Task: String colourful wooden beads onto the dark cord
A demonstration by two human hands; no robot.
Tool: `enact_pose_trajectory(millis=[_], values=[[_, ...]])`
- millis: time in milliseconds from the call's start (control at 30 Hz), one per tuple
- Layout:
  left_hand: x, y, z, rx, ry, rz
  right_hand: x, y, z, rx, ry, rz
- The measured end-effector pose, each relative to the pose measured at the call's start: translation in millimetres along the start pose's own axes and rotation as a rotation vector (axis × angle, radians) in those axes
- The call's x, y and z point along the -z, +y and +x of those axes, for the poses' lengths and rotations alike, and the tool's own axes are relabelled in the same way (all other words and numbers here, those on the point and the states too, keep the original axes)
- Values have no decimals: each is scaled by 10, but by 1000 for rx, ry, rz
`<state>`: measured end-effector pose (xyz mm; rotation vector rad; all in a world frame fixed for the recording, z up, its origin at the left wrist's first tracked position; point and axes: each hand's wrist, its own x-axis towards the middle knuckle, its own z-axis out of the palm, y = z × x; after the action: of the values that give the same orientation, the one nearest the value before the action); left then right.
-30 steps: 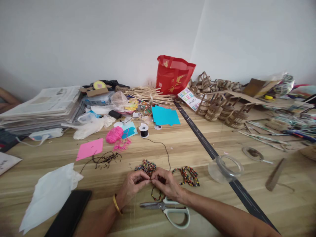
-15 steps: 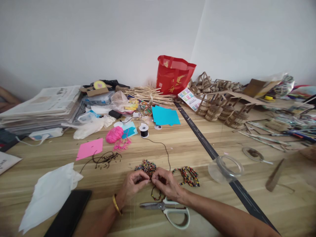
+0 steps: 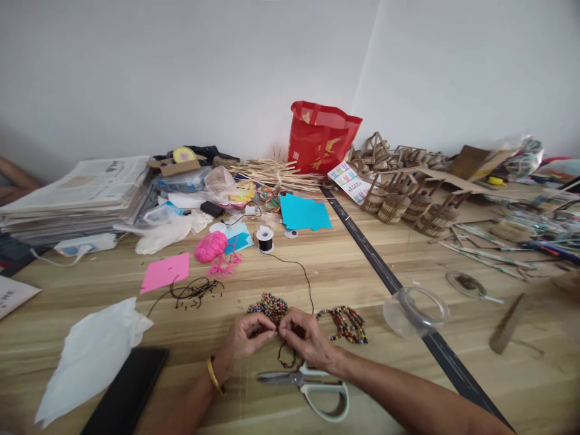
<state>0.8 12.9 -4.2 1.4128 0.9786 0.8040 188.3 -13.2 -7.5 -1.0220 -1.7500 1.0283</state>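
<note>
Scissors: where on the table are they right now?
In the head view, the pale-handled scissors lie at lower centre, just below the right hand and the small beaded loop.

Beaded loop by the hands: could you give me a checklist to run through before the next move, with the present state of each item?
1. Left hand and right hand brought close together: ok.
2. Beaded loop held firmly in the fingers: cannot tell, the pinch is too small to see.
3. Scissors lying on the table, seemingly within easy reach: ok.
4. Bead pile clear of the fingers: cannot tell, the hands partly cover it.
5. Spool standing upright: ok.
</note>
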Motion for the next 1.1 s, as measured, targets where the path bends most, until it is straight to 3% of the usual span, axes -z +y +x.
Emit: enact_pose_trajectory(millis=[1100], values=[[-9, 39, -1, 22, -8, -5, -2, 9, -7, 21, -19, -2]])
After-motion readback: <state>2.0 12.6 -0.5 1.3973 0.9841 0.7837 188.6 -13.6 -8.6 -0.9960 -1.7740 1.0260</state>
